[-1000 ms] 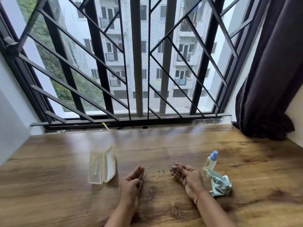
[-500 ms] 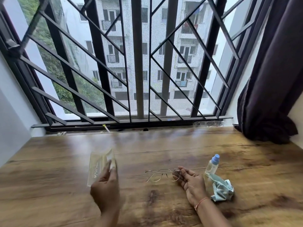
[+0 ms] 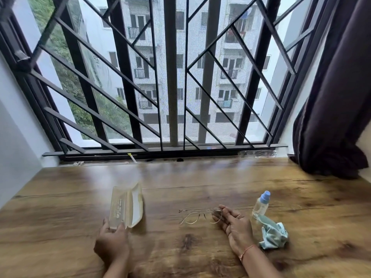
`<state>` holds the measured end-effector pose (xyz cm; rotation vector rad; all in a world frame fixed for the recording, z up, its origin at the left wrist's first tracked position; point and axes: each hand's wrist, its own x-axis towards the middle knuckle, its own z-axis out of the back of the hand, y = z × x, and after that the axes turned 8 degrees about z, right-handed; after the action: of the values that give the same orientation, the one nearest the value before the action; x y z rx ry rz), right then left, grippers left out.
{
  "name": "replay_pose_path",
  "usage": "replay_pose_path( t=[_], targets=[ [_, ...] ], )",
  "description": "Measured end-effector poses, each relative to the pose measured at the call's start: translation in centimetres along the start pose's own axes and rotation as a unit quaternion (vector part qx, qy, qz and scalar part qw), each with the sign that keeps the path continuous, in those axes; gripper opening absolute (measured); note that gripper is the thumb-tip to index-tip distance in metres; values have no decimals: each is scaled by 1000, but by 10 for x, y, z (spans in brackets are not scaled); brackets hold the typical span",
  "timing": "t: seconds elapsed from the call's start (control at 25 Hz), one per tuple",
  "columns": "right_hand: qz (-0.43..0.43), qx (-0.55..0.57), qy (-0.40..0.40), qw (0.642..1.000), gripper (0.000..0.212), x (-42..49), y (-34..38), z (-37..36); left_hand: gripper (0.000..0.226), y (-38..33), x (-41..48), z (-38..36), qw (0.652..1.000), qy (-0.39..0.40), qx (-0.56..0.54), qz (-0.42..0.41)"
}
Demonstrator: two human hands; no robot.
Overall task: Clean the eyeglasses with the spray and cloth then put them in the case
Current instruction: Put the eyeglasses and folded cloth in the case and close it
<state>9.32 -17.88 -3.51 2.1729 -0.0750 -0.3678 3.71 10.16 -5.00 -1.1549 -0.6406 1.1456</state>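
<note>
head view: my left hand [image 3: 112, 243] grips the open case [image 3: 126, 205] at its near end; my right hand [image 3: 235, 224] pinches the eyeglasses [image 3: 192, 215], between case and spray [image 3: 261, 203]. cloth [image 3: 273, 234] lies crumpled aside, so i judge only casing remains.

Left grip [image 3: 112, 242] is off the eyeglasses [image 3: 196, 210]. 1 s ago it held their 9 o'clock end; that end is free now. It swung out toward 9 o'clock. 0.5 s ago it sat over the 3 o'clock side of the case [image 3: 126, 204], since then it pulled back to the case's 6 o'clock end. Thumb and fingers now pinch that end. Eyeglasses went from a two-hand hold to right grip [image 3: 233, 224] only, at their 3 o'clock end.
</note>
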Motion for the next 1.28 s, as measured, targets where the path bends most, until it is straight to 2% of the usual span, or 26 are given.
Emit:
replay_pose_path(
  t=[0.2,0.36,0.52,0.64,0.8,1.0,1.28],
  targets=[
    [-1,3,0,1000,13,-3,2,0,39,1,10,-4,999,5,-42,-6],
    [-7,14,3,1000,15,-4,5,0,38,10,7,-16,993,71,-94,-27],
    [-31,28,9,999,17,-7,10,6,38,17,-12,-31,971,210,-110,-37],
    [-51,17,18,998,17,-14,17,11,35,15,-30,-35,927,345,-144,-24],
    [-49,-25,35,998,15,-28,31,15,39,9,-47,-33,883,437,-170,-19],
    [-12,-83,12,996,13,-57,21,15,42,9,-60,-28,851,491,-183,-11],
    [8,-119,16,993,14,-67,21,6,36,11,-56,-23,836,512,-195,-36]
  ],
)
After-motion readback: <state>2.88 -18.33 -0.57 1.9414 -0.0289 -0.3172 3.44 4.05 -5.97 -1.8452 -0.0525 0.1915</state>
